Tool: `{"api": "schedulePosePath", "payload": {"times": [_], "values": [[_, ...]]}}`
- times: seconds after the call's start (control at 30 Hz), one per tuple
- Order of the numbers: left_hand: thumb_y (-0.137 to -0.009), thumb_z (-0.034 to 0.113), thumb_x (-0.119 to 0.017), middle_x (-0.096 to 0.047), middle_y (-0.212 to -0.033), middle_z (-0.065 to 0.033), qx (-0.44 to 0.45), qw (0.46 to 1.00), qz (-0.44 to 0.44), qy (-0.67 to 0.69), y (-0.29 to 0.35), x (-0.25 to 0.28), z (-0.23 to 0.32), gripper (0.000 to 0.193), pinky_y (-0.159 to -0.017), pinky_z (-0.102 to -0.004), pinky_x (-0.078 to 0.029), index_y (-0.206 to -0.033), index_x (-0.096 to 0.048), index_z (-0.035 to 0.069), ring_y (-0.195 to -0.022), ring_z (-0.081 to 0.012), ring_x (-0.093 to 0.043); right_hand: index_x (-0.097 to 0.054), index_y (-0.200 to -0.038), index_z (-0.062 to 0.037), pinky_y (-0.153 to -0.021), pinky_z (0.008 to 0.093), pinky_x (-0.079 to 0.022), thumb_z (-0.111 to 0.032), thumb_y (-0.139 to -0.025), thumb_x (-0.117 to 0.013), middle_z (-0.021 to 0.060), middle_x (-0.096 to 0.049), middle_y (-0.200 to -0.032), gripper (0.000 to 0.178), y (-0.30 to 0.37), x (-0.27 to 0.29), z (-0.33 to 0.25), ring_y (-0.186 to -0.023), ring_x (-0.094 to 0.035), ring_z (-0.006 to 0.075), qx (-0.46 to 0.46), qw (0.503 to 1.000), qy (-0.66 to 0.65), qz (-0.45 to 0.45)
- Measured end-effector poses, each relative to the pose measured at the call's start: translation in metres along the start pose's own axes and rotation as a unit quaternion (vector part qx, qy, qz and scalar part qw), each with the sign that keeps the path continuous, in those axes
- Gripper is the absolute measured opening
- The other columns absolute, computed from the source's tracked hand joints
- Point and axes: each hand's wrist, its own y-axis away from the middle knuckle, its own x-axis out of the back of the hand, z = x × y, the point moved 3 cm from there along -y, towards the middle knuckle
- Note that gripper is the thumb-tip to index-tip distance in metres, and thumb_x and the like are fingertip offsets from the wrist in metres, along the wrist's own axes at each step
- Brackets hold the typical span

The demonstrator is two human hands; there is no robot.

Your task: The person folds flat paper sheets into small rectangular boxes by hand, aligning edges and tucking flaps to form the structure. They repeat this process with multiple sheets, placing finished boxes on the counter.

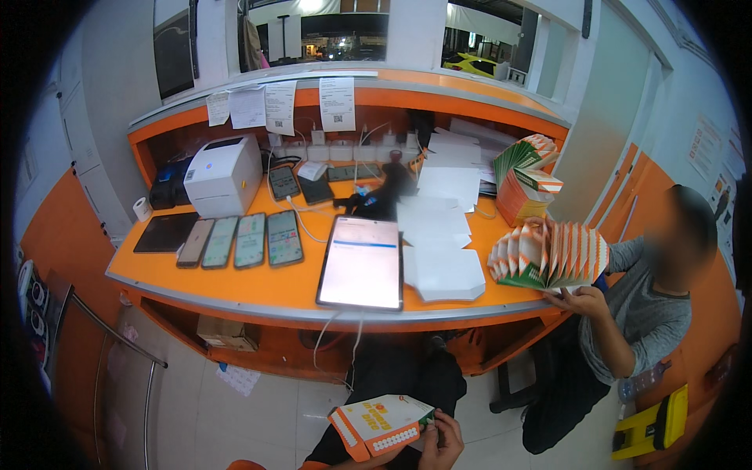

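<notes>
Over my lap I hold a flat-looking folding paper carton point(380, 423), white on top with orange sides and yellow lettering. My left hand point(381, 460) supports it from underneath, mostly hidden by the carton. At its right end my right hand point(443, 443) has its fingers closed on a small green end flap point(427, 421). To the right, a co-worker's hands hold a fanned row of orange, white and green cartons point(552, 257) above the desk edge.
On the orange desk point(235, 280) lie a lit tablet point(361, 262), several phones point(284, 237), white flattened cartons point(443, 272) and a white label printer point(223, 176). More folded cartons point(523, 196) stand at the back right. A yellow toolbox point(652, 423) sits on the floor. Cables hang off the front edge.
</notes>
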Motion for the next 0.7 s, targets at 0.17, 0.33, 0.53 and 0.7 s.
{"api": "schedulePosePath", "payload": {"times": [0.17, 0.33, 0.53, 0.7], "values": [[-0.094, 0.019, -0.068, -0.063, -0.114, -0.0105, 0.014, 1.000, -0.009, 0.010, 0.004, 0.003, -0.004, 0.030, -0.095, -0.0414, -0.047, -0.115, -0.061, 0.000, -0.110, -0.0259, -0.060, -0.067, -0.105, 0.0078, -0.098, 0.0377, -0.046, -0.007, -0.096, -0.056, 0.0199, -0.065, -0.117, 0.021, -0.002, 0.000, -0.001, -0.110, -0.061, 0.0319, 0.000, 1.000, -0.005, 0.005], [-0.094, 0.020, -0.068, -0.064, -0.112, -0.0106, 0.022, 0.999, -0.018, 0.015, 0.006, 0.006, -0.006, 0.028, -0.095, -0.0412, -0.047, -0.112, -0.061, 0.000, -0.109, -0.0259, -0.060, -0.068, -0.106, 0.0066, -0.096, 0.0373, -0.047, -0.007, -0.096, -0.056, 0.0197, -0.065, -0.114, 0.020, -0.003, 0.003, -0.002, -0.107, -0.062, 0.0318, 0.015, 1.000, 0.013, 0.003], [-0.093, 0.021, -0.068, -0.064, -0.110, -0.0106, 0.032, 0.999, -0.025, 0.021, 0.008, 0.007, -0.007, 0.027, -0.094, -0.0410, -0.047, -0.110, -0.062, 0.001, -0.108, -0.0259, -0.060, -0.070, -0.102, 0.0061, -0.094, 0.0357, -0.049, -0.006, -0.094, -0.060, 0.0179, -0.067, -0.111, 0.018, -0.006, 0.005, -0.003, -0.104, -0.063, 0.0305, 0.005, 1.000, 0.024, -0.016], [-0.093, 0.022, -0.068, -0.064, -0.108, -0.0107, 0.033, 0.999, -0.029, 0.023, 0.009, 0.010, -0.008, 0.026, -0.094, -0.0409, -0.046, -0.108, -0.063, 0.001, -0.107, -0.0259, -0.060, -0.071, -0.100, 0.0064, -0.092, 0.0334, -0.049, -0.006, -0.092, -0.065, 0.0162, -0.068, -0.107, 0.016, -0.013, 0.014, -0.004, -0.102, -0.064, 0.0264, -0.006, 0.999, -0.010, -0.041]]}}
